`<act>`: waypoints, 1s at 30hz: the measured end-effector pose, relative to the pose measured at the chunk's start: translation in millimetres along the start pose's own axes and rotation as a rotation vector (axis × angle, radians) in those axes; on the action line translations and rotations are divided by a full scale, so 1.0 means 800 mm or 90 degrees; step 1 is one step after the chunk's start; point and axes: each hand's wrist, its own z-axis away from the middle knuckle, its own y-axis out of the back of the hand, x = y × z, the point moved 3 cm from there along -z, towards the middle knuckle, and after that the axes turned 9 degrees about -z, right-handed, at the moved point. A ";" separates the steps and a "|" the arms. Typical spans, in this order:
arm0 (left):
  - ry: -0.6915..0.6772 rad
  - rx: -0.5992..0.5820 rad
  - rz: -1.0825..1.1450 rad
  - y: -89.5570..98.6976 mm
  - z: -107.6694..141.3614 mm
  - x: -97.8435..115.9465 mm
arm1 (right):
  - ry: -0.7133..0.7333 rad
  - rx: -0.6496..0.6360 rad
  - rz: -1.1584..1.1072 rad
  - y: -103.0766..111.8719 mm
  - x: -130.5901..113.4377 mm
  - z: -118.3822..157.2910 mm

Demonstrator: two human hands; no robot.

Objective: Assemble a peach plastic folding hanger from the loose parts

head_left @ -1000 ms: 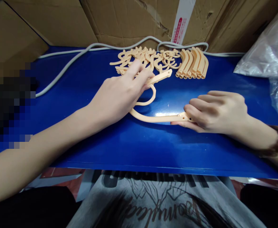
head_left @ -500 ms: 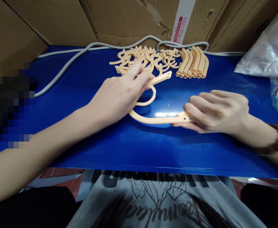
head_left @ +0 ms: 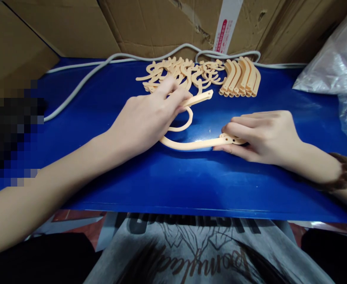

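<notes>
A peach plastic folding clothes hanger (head_left: 188, 145) is held between both hands, just above the blue table. My left hand (head_left: 146, 120) is closed around its middle and hides part of it. A curled hook and a straight arm end with a hole stick out past those fingers. At the other end, my right hand (head_left: 262, 136) pinches a joint where two pieces meet, with two small holes showing. The far part of that joint is hidden under the fingers. Behind the hands lie a loose pile of hook pieces (head_left: 186, 73) and a neat row of curved arm pieces (head_left: 241, 77).
A white cable (head_left: 111, 59) runs along the back of the blue table (head_left: 161, 181). Cardboard boxes (head_left: 161, 27) stand behind it. A clear plastic bag (head_left: 324, 67) sits at the right. Pixelated blocks cover the left edge.
My right hand has rotated and shifted slightly up and left, bringing a second hole at the joint into view. The hanger's near arm has tilted up a little. My left hand stays nearly still.
</notes>
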 end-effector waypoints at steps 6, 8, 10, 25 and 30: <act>0.018 -0.027 0.059 -0.003 0.001 -0.002 | -0.023 -0.021 -0.057 -0.003 0.001 0.001; 0.021 -0.031 0.066 -0.003 0.001 -0.002 | -0.036 -0.039 -0.068 -0.004 -0.001 0.001; 0.014 -0.028 0.056 -0.003 0.001 -0.002 | -0.046 -0.054 -0.079 -0.003 -0.001 0.000; -0.034 -0.048 -0.076 -0.008 0.002 0.006 | -0.054 -0.165 -0.202 -0.013 0.006 -0.001; -0.056 -0.056 -0.110 -0.011 0.001 0.008 | -0.045 -0.151 -0.212 -0.014 0.007 -0.001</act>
